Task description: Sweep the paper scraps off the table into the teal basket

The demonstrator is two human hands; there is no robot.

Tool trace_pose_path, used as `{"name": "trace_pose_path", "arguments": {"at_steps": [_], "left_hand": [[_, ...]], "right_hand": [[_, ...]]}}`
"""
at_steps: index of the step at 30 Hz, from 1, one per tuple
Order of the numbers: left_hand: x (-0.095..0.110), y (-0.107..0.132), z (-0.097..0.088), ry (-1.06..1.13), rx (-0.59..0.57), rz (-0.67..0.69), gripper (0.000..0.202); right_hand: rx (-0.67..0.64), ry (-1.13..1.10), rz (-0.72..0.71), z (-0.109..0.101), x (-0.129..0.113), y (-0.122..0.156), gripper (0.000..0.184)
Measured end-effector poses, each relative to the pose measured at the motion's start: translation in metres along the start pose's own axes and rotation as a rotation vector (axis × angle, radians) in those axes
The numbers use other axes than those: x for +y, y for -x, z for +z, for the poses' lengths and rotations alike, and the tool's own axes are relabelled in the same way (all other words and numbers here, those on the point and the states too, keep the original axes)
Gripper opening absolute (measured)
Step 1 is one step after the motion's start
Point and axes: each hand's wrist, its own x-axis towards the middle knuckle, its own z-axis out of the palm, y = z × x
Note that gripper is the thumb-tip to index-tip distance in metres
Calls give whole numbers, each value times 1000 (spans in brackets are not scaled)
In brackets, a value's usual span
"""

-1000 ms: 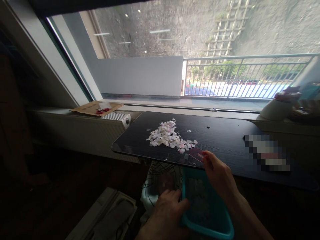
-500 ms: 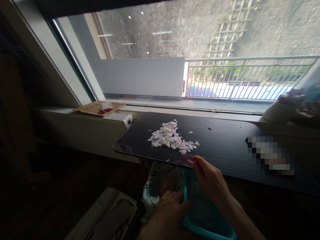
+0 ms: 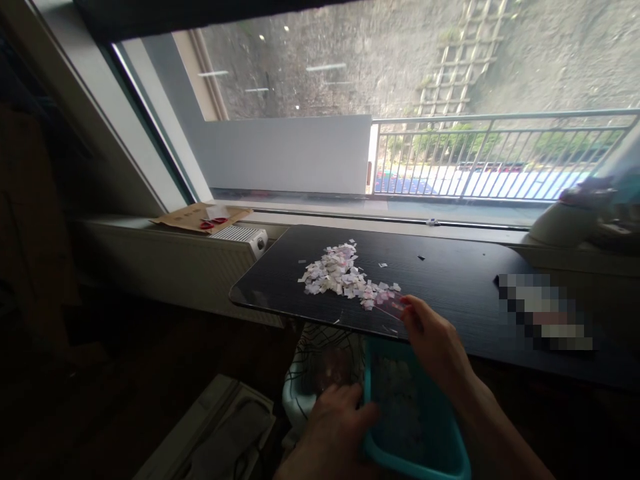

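Observation:
A heap of small white paper scraps [image 3: 333, 270] lies on the black table [image 3: 440, 280]. My right hand [image 3: 433, 333] pinches a translucent pink sheet of plastic [image 3: 393, 305], its far edge against the near right end of the heap. Below the table edge, my left hand [image 3: 337, 423] is closed on the left rim of a teal plastic bin [image 3: 417, 463], thumb toward the inside. Pale scraps show dimly in the bin, which stands under the table's front edge. Most of my left fingers' grip is hidden.
A light bin with a black-lined bag [image 3: 297, 393] stands left of the teal one. Red-handled scissors [image 3: 214, 223] rest on brown paper [image 3: 177, 220] by the radiator [image 3: 210, 267]. A blurred-out object [image 3: 545, 313] lies at the table's right. A window is behind.
My right hand has moved up and slightly right, carrying the pink plastic sheet from the table's front edge to the near scraps. My left hand has stayed at the bin.

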Motion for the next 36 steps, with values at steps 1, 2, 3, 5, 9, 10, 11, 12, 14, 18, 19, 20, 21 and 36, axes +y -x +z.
{"name": "trace_pose_path", "arguments": {"at_steps": [1, 2, 3, 5, 9, 10, 11, 12, 14, 18, 19, 20, 21, 36], "left_hand": [[-2, 1, 0, 8, 8, -2, 33], [-4, 2, 0, 13, 15, -6, 33], [-5, 3, 0, 13, 18, -14, 33], [-6, 5, 0, 11, 25, -32, 32], [-5, 6, 2, 19, 55, -40, 32], [-5, 6, 3, 22, 52, -35, 32], [-5, 5, 4, 25, 43, -31, 33], [-5, 4, 5, 28, 31, -26, 33], [-6, 3, 6, 32, 11, -19, 32], [-7, 2, 5, 27, 6, -29, 35], [-7, 2, 5, 26, 5, -32, 37], [-7, 2, 4, 25, 5, -36, 37], [-7, 3, 4, 26, 4, -38, 37], [-1, 5, 1, 16, -11, -51, 38]], "right_hand": [[-11, 12, 10, 0, 2, -4, 31], [-30, 15, 12, 0, 3, -7, 31], [-51, 9, 7, 1, 4, -8, 30], [-83, -17, -10, 2, 5, -9, 30], [-47, -22, 15, 3, 5, -9, 31], [-35, -13, 27, 4, 5, -11, 32], [-31, -9, 33, 6, 4, -12, 32], [-37, -13, 29, 7, 3, -14, 32], [-70, -37, -6, 10, 0, -16, 31], [-78, -49, -29, 11, -9, -22, 31], [-72, -38, -19, 10, -11, -23, 32], [-71, -27, -11, 10, -13, -24, 33], [-78, -17, -11, 10, -14, -25, 33], [-60, 14, -53, 1, -2, -4, 32]]}}
